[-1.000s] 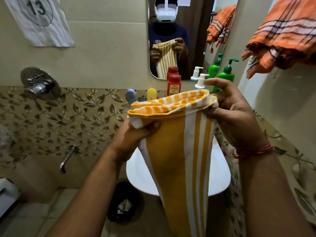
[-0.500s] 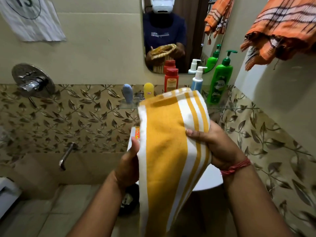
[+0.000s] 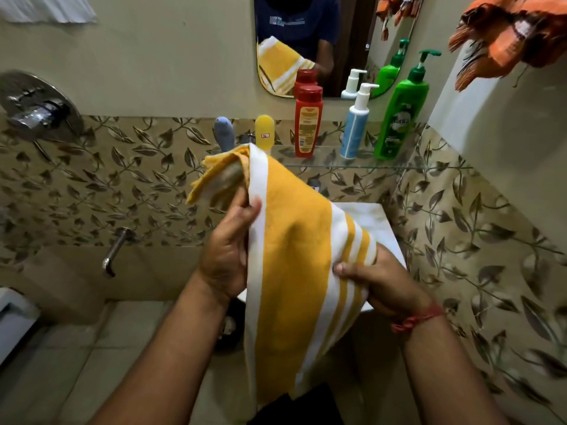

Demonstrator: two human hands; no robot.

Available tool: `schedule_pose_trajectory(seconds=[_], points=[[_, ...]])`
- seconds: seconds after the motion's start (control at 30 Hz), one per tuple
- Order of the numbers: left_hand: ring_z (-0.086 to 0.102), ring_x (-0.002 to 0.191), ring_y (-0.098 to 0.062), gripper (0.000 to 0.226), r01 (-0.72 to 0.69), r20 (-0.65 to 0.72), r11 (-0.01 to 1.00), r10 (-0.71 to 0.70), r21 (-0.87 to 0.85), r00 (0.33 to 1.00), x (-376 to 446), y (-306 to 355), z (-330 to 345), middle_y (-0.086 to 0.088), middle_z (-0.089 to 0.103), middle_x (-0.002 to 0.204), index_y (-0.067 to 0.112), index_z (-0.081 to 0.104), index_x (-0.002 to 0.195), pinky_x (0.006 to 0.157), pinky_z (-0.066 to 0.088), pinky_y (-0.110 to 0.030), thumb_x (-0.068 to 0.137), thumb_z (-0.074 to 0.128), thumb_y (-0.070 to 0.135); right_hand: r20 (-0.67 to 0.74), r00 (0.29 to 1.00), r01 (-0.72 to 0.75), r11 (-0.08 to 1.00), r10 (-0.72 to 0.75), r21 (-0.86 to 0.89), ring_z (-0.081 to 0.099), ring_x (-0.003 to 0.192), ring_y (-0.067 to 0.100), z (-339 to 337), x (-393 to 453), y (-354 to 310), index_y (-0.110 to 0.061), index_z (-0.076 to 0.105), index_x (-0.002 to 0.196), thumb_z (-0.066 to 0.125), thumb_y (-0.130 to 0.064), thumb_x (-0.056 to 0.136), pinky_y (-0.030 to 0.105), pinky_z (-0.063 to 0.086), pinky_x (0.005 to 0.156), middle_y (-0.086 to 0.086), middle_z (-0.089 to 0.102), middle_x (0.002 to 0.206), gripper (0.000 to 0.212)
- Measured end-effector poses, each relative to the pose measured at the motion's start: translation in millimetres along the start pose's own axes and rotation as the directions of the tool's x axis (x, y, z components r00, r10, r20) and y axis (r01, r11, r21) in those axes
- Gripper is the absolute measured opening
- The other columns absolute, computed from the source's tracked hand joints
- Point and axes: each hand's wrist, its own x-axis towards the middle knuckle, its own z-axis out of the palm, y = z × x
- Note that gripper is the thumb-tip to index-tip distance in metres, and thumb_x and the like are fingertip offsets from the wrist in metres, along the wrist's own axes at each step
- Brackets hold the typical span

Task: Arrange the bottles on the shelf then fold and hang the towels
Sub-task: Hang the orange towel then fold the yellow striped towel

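You are standing at the bathroom wall with the orange towel (image 3: 515, 35) already draped high on your right, well above and to the right of both hands, so the coming hang is likely going up and rightward. The glass shelf (image 3: 377, 164) is carrying the bottles upright in a row: green pump bottle (image 3: 402, 118), blue pump bottle (image 3: 354, 127), red bottle (image 3: 307, 121), yellow bottle (image 3: 264, 131) and a grey one (image 3: 224, 130) at the left end.

The yellow striped towel (image 3: 291, 271) is hanging in front of you between your hands, its long axis running from upper left down toward your body, with the folded top end peaking just below the shelf and the tail dropping low.

Your left hand (image 3: 227, 256) is gripping the towel's left white edge, thumb over the cloth. Your right hand (image 3: 377, 280) is pinching the striped right edge lower down, and it is the nearer one to the orange towel's side.
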Motion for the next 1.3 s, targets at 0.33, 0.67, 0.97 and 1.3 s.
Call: schedule_pose_trajectory(seconds=[0.33,0.67,0.97,1.3], points=[[0.050,0.138,-0.022,0.107,0.042,-0.096,0.956,-0.015,0.289,0.995,-17,-45,-5,0.001,0.043,0.157,0.046,0.034,0.151,0.114,0.042,-0.048,0.062,0.093,0.044,0.045,0.998,0.029,0.933,-0.048,0.359,0.068,0.110,0.030,-15,-1,-22,-0.017,0.051,0.138,0.057,0.001,0.084,0.041,0.057,0.093,0.016,0.066,0.128,0.057],[0.047,0.136,-0.021,0.096,-0.056,-0.115,0.818,0.148,0.572,0.982,4,-27,19,0.006,0.036,0.155,0.047,0.016,0.156,0.111,0.044,-0.043,0.080,0.074,0.042,-0.064,0.997,0.058,0.985,-0.048,0.165,0.071,0.090,0.026,-27,8,-40,-0.008,0.066,0.108,0.065,-0.010,0.081,0.037,0.060,0.081,0.012,0.076,0.098,0.028],[0.047,0.138,-0.022,0.100,-0.122,-0.128,0.730,0.277,0.673,0.952,4,-31,21,-0.006,0.033,0.161,0.058,0.018,0.150,0.112,0.044,-0.047,0.074,0.083,0.044,0.043,0.998,0.055,0.982,-0.048,-0.181,0.069,0.109,0.025,-43,15,-35,-0.026,0.047,0.139,0.069,-0.005,0.085,0.049,0.056,0.094,0.005,0.071,0.119,0.061],[0.056,0.126,-0.011,0.091,-0.147,-0.147,0.687,0.351,0.711,0.925,6,-28,31,-0.003,0.043,0.153,0.053,0.022,0.152,0.102,0.053,-0.034,0.090,0.069,0.006,-0.215,0.945,0.144,0.904,-0.246,-0.402,0.072,0.093,0.020,-37,26,-45,-0.019,0.053,0.121,0.076,-0.020,0.084,0.052,0.058,0.086,0.002,0.072,0.100,0.043]])
